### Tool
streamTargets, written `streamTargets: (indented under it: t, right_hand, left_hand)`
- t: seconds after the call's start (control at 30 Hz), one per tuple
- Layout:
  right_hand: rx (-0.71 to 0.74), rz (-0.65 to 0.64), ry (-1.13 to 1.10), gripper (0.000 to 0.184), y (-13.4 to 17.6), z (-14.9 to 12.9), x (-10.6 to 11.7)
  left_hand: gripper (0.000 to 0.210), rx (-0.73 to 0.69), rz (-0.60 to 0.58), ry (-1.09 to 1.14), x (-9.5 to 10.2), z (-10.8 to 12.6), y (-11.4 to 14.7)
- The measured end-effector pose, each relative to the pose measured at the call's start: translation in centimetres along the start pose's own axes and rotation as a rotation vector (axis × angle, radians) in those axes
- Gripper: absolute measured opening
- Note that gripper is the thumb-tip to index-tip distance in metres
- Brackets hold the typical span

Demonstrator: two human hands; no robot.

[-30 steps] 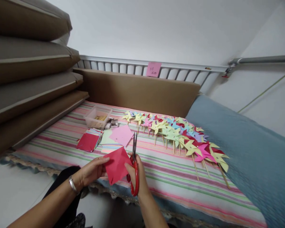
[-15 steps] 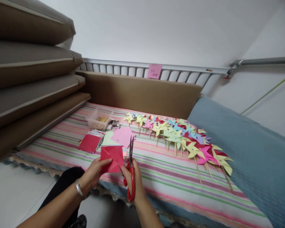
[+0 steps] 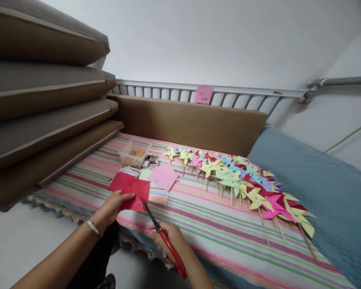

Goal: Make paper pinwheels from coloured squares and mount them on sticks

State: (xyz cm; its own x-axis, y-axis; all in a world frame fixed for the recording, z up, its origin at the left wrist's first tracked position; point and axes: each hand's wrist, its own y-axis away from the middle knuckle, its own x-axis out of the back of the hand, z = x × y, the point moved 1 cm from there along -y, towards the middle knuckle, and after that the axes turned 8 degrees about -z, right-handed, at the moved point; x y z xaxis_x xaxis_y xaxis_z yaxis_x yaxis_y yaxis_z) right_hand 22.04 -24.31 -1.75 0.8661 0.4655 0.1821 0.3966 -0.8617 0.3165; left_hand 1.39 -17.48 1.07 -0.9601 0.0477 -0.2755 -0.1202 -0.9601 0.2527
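My left hand (image 3: 116, 204) pinches the near left part of a red paper square (image 3: 131, 190), thumb on top. Slits run in from some of its corners. Red-handled scissors (image 3: 169, 243) are in my right hand (image 3: 168, 237), their blades reaching up and left over the sheet's near right corner. Partly behind the held sheet lies a stack of red and coloured paper squares (image 3: 129, 171). Pink paper sheets (image 3: 165, 176) overlap pale green and striped-looking sheets just to the right of the held paper.
Many paper pinwheels (image 3: 228, 176) on sticks spread across the striped cloth (image 3: 204, 216) at the right. A clear plastic box (image 3: 134, 152) of sticks and small boxes (image 3: 150, 160) stand behind the papers. Stacked cushions (image 3: 48, 92) rise at the left.
The red paper has been turned and moved left, over the stack. The scissors have swung from pointing upward to pointing up and left, with their tips at the paper.
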Motion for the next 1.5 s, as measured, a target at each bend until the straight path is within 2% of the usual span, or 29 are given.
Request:
streamTargets:
  t: [0.3, 0.6, 0.83, 1.23, 1.5]
  right_hand:
    - [-0.080, -0.030, 0.012, 0.040, 0.6, -0.7, 0.2]
    - [-0.079, -0.033, 0.034, 0.041, 0.4, -0.6, 0.2]
    - [-0.067, -0.009, 0.016, 0.035, 0.6, -1.0, 0.1]
    - [-0.015, -0.011, 0.019, 0.029, 0.9, -1.5, 0.4]
    - [0.038, -0.010, 0.078, 0.024, 0.0, -0.3, 0.2]
  left_hand:
    - [0.021, -0.005, -0.034, 0.020, 0.2, 0.0, -0.2]
    - [0.021, 0.008, -0.070, 0.019, -0.1, 0.3, -0.1]
    - [0.021, 0.004, -0.069, 0.029, -0.6, 0.4, 0.1]
    - [0.021, 0.024, -0.116, 0.085, -0.3, 0.1, -0.2]
    - [0.021, 0.030, -0.086, 0.077, -0.4, 0.1, -0.2]
